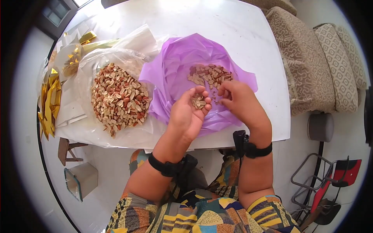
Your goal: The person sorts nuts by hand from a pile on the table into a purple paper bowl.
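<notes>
Now, in the head view, the upturned bare left hand cups pale split peanuts, presumably so none spill, over the crumpled purple plastic bag holding more loose tan-and-reddish peanut pieces. Beside it hovers the half-curled bare right hand; whether it's pinching anything, I can't tell.

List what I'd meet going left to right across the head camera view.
Gold foil packaging, large peanut heap, left hand cupping a peanut handful, right hand, patterned upholstered seating.
</notes>
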A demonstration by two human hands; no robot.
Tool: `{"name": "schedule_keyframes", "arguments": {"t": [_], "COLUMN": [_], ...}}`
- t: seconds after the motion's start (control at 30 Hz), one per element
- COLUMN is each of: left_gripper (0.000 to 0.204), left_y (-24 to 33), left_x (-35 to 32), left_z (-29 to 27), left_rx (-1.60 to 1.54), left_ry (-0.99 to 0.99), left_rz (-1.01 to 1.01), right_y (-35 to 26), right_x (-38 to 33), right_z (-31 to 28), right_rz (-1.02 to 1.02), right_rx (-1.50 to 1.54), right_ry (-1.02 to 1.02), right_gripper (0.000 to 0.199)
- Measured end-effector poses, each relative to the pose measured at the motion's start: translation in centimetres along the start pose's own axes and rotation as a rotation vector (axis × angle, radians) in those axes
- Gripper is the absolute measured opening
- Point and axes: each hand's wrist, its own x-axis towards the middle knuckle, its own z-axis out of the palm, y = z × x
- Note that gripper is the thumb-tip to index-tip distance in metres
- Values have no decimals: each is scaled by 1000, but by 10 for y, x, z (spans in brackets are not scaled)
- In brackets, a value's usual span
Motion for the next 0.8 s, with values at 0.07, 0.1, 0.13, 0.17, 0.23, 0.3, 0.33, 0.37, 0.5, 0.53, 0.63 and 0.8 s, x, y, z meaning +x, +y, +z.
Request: {"name": "schedule_keyframes", "arguments": {"t": [0.07,0.1,0.13,0.17,0.23,0.3,0.33,0.37,0.5,0.53,0.63,0.8], "left_gripper": [22,22,21,20,20,19,19,19,19,20,21,26], "left_y": [0,0,-1,-1,-1,-1,-1,-1,-1,-1,-1,-4], "left_x": [0,1,1,2,2,2,1,1,3,3,0,-6], "left_z": [-1,-1,-2,-2,-1,0,0,0,-5,-7,-1,14], "left_rx": [-20,-20,-20,-20,-12,-4,-4,-5,-13,-16,2,56], "left_ry": [-32,-33,-32,-31,-26,-20,-26,-32,-46,-63,-32,68], "left_rz": [-5,-7,-7,-7,-10,-12,-11,-11,-9,-9,6,81], "right_y": [4,4,4,5,6,10,10,10,3,-1,-16,-32], "right_x": [-2,-3,-3,-2,2,3,4,4,6,7,6,6], "right_z": [6,9,11,13,14,16,16,16,14,12,1,8], "right_rz": [-30,-64,-99,-98,-48,-67,-86,-85,-64,-38,-54,-164], "right_rx": [-109,-142,-175,-175,-174,-173,-172,-172,-167,-120,86,497], "right_ry": [24,53,81,82,9,13,16,17,6,7,88,53], "right_gripper": [17,15,13,13,13,13,13,13,11,10,8,9]}}
